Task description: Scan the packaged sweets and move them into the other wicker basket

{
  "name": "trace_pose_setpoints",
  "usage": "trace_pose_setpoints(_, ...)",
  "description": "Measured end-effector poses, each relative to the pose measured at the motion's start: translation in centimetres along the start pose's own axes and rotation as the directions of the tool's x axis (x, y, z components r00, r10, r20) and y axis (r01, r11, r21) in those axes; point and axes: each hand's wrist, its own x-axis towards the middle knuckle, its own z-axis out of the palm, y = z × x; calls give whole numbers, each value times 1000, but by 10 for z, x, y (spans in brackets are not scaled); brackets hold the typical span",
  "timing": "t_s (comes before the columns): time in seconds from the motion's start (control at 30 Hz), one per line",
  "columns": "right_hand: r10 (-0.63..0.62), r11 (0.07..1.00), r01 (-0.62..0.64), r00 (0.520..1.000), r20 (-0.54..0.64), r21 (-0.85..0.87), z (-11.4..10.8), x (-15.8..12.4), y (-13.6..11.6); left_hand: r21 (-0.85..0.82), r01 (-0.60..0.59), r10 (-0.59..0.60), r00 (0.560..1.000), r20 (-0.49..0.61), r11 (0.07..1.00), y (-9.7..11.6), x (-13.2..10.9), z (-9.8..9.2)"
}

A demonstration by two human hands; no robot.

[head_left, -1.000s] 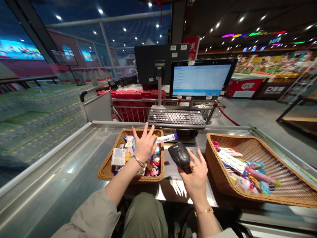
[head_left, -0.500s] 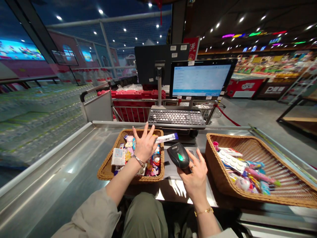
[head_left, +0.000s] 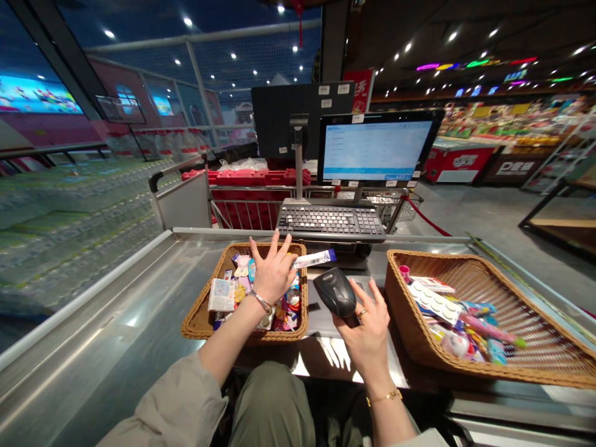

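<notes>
My left hand (head_left: 274, 276) hangs over the left wicker basket (head_left: 200, 316), its fingers spread above a heap of small packaged goods (head_left: 284, 304). A white and blue tube (head_left: 314, 259) sticks out from its thumb side and seems pinched there. My right hand (head_left: 367, 335) is shut around a black handheld barcode scanner (head_left: 336, 292), which points toward the tube. To the right, a second wicker basket (head_left: 433, 256) holds more small packaged goods (head_left: 465, 329), well clear of both hands.
A checkout keyboard (head_left: 330, 220) and a monitor (head_left: 375, 149) stand just past the baskets. Steel counter (head_left: 130, 329) stretches to the left. Behind it stand a red and metal cart (head_left: 251, 205) and a red rope barrier (head_left: 428, 218).
The scanner has tilted slightly in my right hand, and the green light seen on it half a second ago no longer shows. My left hand and the tube have barely moved.
</notes>
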Motion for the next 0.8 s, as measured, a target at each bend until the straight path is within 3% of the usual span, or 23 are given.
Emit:
trace_pose_setpoints(0.5, 51, 998, -54, 995, -81, -38, -14, 4, 15, -18, -59, 58, 998, -23, 998, 19, 13, 4)
trace_pose_setpoints(0.8, 80, 997, -82, 978, -195, -6, -23, 7, 25, -60, -87, 85, 996, -39, 994, 43, 27, 1)
